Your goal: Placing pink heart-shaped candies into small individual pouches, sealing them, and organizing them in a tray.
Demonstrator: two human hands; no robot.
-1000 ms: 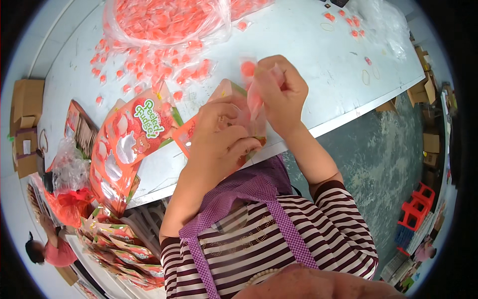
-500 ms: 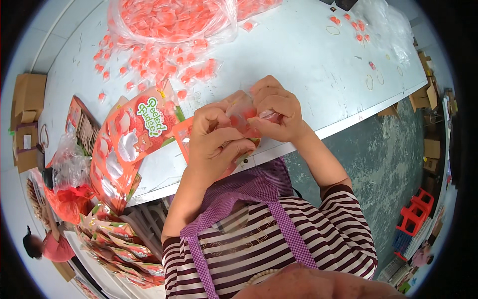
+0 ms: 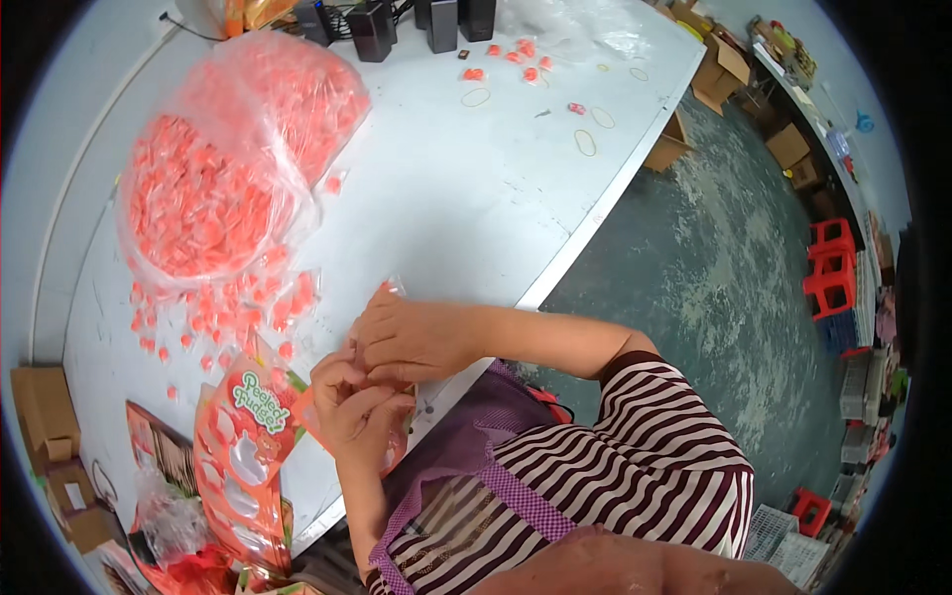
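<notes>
My left hand [image 3: 349, 412] is closed on a red-orange candy pouch [image 3: 400, 446] at the table's near edge; much of the pouch is hidden behind the fingers. My right hand [image 3: 421, 339] bends in from the right and lies against the left one over the pouch's upper part. Its fingers are curled, and what they grip is hidden. Just beyond its knuckles a clear-wrapped red candy [image 3: 389, 288] peeks out; whether it is held or lies on the table I cannot tell. Flat printed pouches [image 3: 238, 451] overlap to the left of my hands.
A big clear bag of wrapped red candies [image 3: 203, 203] stands at the far left, with loose candies [image 3: 223, 312] spilled before it. Black boxes [image 3: 372, 30], rubber bands [image 3: 585, 144] and clear plastic [image 3: 585, 25] lie at the back. Red stools [image 3: 831, 268] stand across the floor.
The view has swung right, so the table and hands appear farther left and lower. My right hand has come in against the left; the clear wrapper between them is now hidden.
</notes>
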